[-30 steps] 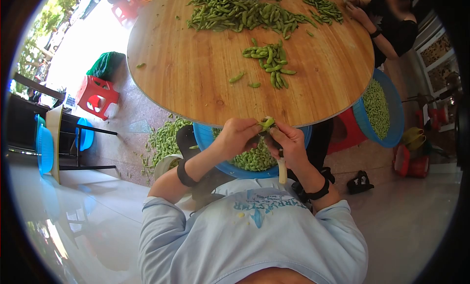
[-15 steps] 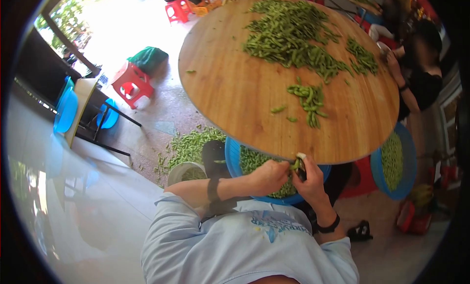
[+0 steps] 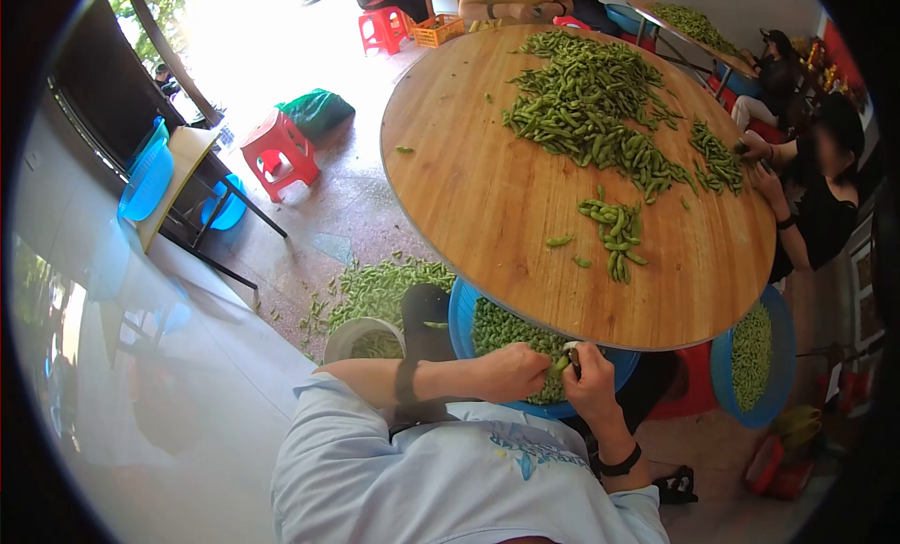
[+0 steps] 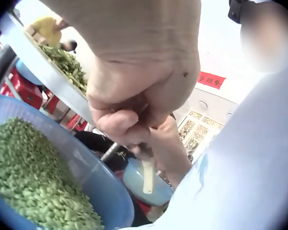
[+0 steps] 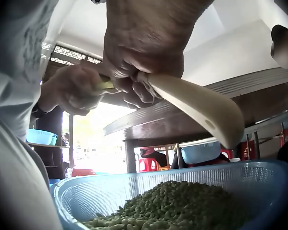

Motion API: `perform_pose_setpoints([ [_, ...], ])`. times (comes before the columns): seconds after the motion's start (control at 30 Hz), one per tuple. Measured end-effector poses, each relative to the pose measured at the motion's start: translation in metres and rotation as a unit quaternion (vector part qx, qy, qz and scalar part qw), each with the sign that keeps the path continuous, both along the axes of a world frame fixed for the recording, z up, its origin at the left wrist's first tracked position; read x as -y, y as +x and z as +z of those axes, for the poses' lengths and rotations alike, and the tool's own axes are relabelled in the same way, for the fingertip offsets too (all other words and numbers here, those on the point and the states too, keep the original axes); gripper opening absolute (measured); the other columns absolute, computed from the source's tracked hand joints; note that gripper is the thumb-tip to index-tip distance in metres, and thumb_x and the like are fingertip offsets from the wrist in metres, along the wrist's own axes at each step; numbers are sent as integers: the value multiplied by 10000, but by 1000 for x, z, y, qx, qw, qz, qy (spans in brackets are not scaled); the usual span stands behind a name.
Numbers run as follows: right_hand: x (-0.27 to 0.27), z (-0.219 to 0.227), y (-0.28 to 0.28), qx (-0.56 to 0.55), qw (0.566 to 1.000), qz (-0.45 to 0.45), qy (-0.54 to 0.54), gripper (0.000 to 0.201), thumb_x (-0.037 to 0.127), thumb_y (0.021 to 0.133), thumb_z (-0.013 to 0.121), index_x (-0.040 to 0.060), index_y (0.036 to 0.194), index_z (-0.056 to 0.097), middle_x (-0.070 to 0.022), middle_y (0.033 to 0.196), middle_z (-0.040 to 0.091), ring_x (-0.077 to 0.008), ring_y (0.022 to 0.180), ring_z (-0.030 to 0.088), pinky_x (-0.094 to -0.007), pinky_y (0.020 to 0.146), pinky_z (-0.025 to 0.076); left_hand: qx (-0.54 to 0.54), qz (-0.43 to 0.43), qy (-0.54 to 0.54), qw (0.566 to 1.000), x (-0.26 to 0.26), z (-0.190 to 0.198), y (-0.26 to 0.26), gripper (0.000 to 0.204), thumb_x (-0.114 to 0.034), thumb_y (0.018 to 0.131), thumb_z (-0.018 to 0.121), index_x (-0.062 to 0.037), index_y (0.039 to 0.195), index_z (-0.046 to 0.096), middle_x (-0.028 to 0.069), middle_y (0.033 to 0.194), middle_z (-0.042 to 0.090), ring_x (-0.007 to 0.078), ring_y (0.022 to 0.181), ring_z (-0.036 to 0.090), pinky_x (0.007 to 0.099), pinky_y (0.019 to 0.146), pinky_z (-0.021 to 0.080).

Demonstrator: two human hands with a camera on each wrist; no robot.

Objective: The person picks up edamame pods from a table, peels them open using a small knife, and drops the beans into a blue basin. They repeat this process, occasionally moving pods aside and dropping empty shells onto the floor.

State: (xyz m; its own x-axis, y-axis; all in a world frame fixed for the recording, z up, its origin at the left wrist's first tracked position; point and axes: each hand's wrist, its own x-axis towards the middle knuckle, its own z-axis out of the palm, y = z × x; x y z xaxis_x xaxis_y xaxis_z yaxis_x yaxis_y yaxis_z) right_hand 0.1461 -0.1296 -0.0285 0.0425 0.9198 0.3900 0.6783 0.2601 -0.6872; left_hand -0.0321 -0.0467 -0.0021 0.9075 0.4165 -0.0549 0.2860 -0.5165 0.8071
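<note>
A green pod (image 3: 560, 364) is pinched between the two hands just below the near edge of the round wooden surface (image 3: 487, 197), above a blue basket (image 3: 461, 311) of shelled green beans. The pod is held by the curled fingers of the left hand (image 3: 511, 372), which meets the right hand (image 3: 591, 380) over the basket. A knife with a pale handle (image 5: 197, 108) is gripped in the closed fingers of the right hand, the handle sticking out towards the wrist camera; its blade cannot be made out. On the surface a small heap of pods (image 3: 614, 230) lies near the middle, and a far larger pile (image 3: 591, 113) is spread behind it. A second blue basket (image 3: 757, 356) of beans is seen at the right, beside another person (image 3: 816, 197) seated at the surface. Empty pods (image 3: 370, 291) are scattered on the floor to the left, near a red stool (image 3: 279, 152).
</note>
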Motion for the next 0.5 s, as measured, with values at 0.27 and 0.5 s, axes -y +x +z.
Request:
perform_pose_setpoints([
  [0.27,-1,0,-1,60,993,96,38,191,13,728,659,0,894,566,-162,750,579,-338,644,583,-389,570,482,-305,7,341,889,-28,7,-107,152,-27,745,547,-20,897,549,133,889,582,299,839,624,429,642,488],
  [0.5,-4,4,-7,-30,996,55,-66,186,52,791,659,-13,943,574,-143,746,591,-287,601,577,-329,544,463,-3,26,230,973,-90,30,19,204,-107,826,573,-30,1010,528,168,877,532,372,842,580,465,687,476],
])
